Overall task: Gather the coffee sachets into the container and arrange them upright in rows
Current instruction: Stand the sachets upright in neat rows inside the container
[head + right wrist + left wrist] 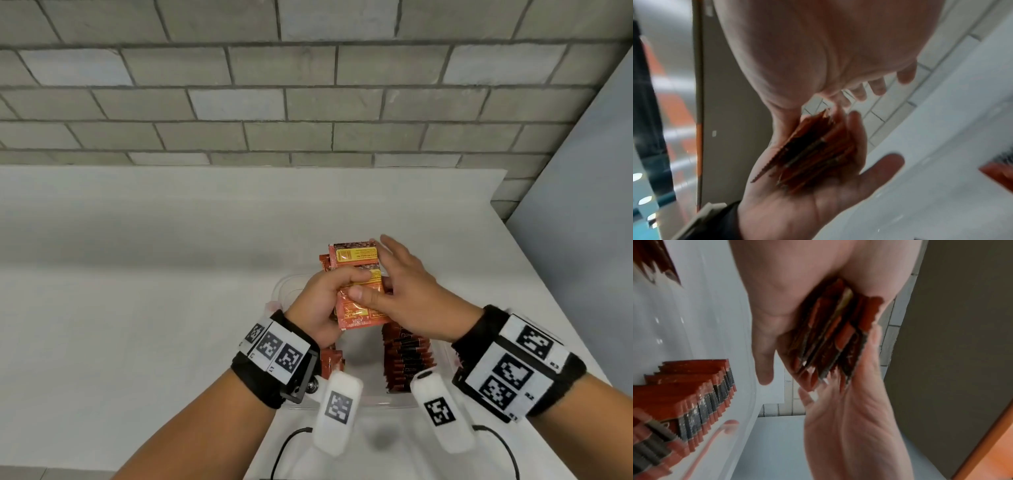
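My left hand (325,298) grips a stack of orange-red coffee sachets (356,257) above the clear plastic container (282,286). My right hand (400,284) lies against the stack's right side with straight fingers, its thumb on the front sachet. In the left wrist view the left hand (777,313) clamps the stack (834,337) while the right palm (849,418) touches its serrated edges. The right wrist view shows the stack (813,154) lying in the left palm (818,203). Inside the container a row of upright sachets (407,359) stands at the right, and a few sachets (330,363) stand at the left.
The container sits on a white table (137,274) whose right edge runs diagonally beside a grey panel (582,205). A grey brick wall (239,85) closes the back. Black cables (284,448) hang at the near edge.
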The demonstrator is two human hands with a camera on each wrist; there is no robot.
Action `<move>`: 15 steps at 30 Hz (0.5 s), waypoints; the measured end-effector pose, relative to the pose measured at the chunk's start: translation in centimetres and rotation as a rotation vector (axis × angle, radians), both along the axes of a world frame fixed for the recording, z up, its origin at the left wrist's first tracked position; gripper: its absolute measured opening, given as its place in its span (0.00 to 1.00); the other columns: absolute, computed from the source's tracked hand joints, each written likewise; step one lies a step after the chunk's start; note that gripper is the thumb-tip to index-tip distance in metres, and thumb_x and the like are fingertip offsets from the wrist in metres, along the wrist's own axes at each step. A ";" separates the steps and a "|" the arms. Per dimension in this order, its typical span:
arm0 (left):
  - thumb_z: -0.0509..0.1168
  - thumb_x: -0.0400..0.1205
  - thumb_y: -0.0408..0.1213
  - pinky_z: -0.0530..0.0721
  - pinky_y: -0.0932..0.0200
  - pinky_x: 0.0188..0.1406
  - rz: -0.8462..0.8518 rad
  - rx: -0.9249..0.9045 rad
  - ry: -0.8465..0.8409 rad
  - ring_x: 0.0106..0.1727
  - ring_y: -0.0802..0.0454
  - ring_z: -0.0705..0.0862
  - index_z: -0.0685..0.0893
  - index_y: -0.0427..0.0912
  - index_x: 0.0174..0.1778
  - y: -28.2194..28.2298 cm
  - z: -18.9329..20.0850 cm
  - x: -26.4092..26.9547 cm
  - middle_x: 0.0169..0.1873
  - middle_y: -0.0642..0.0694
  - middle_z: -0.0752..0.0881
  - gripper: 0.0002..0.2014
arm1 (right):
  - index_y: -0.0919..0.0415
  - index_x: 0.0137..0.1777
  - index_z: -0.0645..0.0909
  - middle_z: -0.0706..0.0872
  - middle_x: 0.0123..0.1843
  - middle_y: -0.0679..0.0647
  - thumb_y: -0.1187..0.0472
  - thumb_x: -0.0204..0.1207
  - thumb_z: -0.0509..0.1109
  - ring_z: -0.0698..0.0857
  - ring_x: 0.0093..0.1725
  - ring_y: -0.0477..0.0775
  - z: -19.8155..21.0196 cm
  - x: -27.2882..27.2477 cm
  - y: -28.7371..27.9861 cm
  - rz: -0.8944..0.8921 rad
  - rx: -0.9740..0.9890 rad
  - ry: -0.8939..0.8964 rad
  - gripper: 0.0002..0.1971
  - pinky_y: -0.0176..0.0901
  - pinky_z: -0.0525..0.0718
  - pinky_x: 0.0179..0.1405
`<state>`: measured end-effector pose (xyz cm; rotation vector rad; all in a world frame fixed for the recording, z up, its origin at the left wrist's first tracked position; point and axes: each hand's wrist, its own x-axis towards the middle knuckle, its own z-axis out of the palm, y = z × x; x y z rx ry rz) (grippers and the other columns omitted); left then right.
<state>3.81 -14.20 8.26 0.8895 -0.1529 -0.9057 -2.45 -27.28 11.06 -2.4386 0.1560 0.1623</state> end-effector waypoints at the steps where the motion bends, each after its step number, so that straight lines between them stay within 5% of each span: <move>1: 0.64 0.71 0.30 0.88 0.55 0.35 0.000 0.020 -0.007 0.34 0.47 0.88 0.85 0.36 0.48 0.2 0.2 0.3 0.36 0.39 0.88 0.11 | 0.43 0.84 0.42 0.39 0.85 0.44 0.23 0.58 0.58 0.41 0.83 0.47 0.8 -0.1 0.2 -0.004 0.002 -0.012 0.55 0.57 0.50 0.82; 4: 0.67 0.72 0.28 0.85 0.58 0.32 0.002 0.096 -0.055 0.32 0.47 0.85 0.84 0.35 0.42 0.8 0.5 1.3 0.33 0.39 0.85 0.05 | 0.40 0.81 0.34 0.34 0.82 0.35 0.37 0.57 0.79 0.37 0.78 0.34 2.3 -0.1 0.9 0.090 0.006 -0.118 0.63 0.44 0.45 0.80; 6: 0.68 0.70 0.27 0.83 0.59 0.29 -0.039 0.109 -0.071 0.30 0.48 0.84 0.83 0.36 0.38 1.1 0.5 1.6 0.29 0.41 0.83 0.03 | 0.37 0.79 0.31 0.34 0.82 0.36 0.41 0.54 0.84 0.37 0.79 0.35 2.3 0.2 1.7 0.211 -0.127 -0.109 0.68 0.42 0.43 0.78; 9: 0.68 0.68 0.26 0.83 0.60 0.29 -0.114 0.030 -0.087 0.30 0.50 0.84 0.84 0.38 0.35 1.6 0.3 1.8 0.27 0.43 0.83 0.04 | 0.38 0.79 0.29 0.47 0.83 0.43 0.44 0.58 0.83 0.47 0.81 0.43 1.5 0.9 2.9 0.277 -0.286 -0.163 0.66 0.40 0.47 0.78; 12: 0.74 0.64 0.31 0.85 0.59 0.41 -0.183 -0.103 -0.050 0.38 0.51 0.87 0.89 0.41 0.38 2.6 -0.1 2.3 0.34 0.44 0.87 0.08 | 0.44 0.82 0.36 0.62 0.77 0.46 0.48 0.65 0.79 0.61 0.75 0.45 1.5 1.2 3.3 0.226 -0.242 -0.214 0.59 0.43 0.58 0.76; 15: 0.83 0.59 0.40 0.86 0.58 0.44 -0.214 -0.155 -0.027 0.41 0.51 0.88 0.91 0.42 0.42 3.3 -0.5 2.7 0.37 0.44 0.89 0.17 | 0.48 0.83 0.41 0.63 0.75 0.47 0.51 0.67 0.77 0.60 0.73 0.45 1.6 1.1 3.8 0.211 -0.209 -0.211 0.54 0.47 0.61 0.77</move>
